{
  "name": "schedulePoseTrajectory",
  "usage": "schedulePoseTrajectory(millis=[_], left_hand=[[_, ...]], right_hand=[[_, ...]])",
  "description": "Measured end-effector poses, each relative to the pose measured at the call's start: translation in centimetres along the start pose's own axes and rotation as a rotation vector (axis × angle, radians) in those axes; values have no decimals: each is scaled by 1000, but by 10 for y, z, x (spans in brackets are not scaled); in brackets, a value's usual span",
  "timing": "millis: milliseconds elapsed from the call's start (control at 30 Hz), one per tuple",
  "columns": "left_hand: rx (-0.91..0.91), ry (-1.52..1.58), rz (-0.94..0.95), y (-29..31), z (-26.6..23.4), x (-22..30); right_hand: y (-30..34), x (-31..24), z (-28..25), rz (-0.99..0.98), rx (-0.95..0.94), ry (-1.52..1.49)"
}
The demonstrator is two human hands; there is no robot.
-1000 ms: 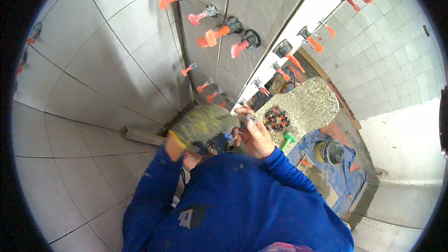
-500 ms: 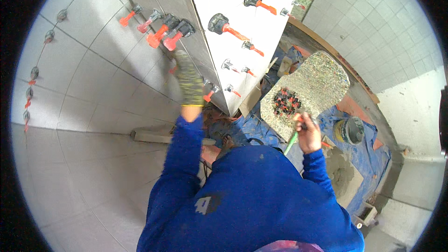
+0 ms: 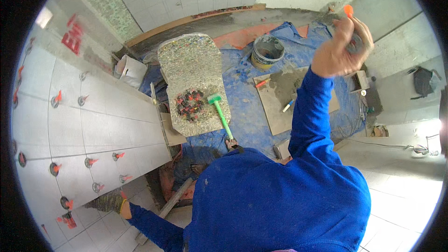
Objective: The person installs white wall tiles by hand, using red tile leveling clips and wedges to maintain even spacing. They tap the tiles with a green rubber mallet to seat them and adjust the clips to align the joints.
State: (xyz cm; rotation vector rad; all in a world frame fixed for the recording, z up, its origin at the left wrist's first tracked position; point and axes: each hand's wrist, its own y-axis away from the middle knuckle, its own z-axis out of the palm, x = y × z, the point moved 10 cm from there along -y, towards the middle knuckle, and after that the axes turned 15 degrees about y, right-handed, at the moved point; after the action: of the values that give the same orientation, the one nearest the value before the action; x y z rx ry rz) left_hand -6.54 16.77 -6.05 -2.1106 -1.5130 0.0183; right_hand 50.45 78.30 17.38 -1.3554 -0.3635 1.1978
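Observation:
My right hand (image 3: 343, 49) is raised at the upper right, its fingers curled round a tile leveling clip (image 3: 348, 10) with an orange tip; part of a dark grey round base shows between the fingers. On my left, my left hand (image 3: 108, 202) in a grey-green knit glove rests at the tiled corner, its fingertips hidden. Close by on the tiled wall (image 3: 112, 130), several black-based leveling clips (image 3: 55, 168) with red handles sit along the tile joints. More red-and-black clips (image 3: 189, 105) lie heaped on a speckled foam board, with a green mallet (image 3: 220, 114) beside them.
The speckled foam board (image 3: 189, 58) stands in front of me. A mortar bucket (image 3: 267, 51) sits on the blue tarp (image 3: 240, 74). Right of it lies a mortar-smeared board (image 3: 275, 107) with a marker (image 3: 288, 106). A white bag (image 3: 130, 71) leans near the wall, and cables trail at right.
My view has swung to the right. My right hand has risen from beside the clip pile to the upper right, holding a clip. My left hand stays near the tiled corner.

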Motion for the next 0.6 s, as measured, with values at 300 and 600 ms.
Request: schedulePoseTrajectory(millis=[300, 600], left_hand=[[-20, 66, -5, -13, -12, 3], [10, -42, -330, 63, 21, -8]], right_hand=[[223, 310, -68, 433, -659, 790], [533, 218, -288, 315, -2310, 716]])
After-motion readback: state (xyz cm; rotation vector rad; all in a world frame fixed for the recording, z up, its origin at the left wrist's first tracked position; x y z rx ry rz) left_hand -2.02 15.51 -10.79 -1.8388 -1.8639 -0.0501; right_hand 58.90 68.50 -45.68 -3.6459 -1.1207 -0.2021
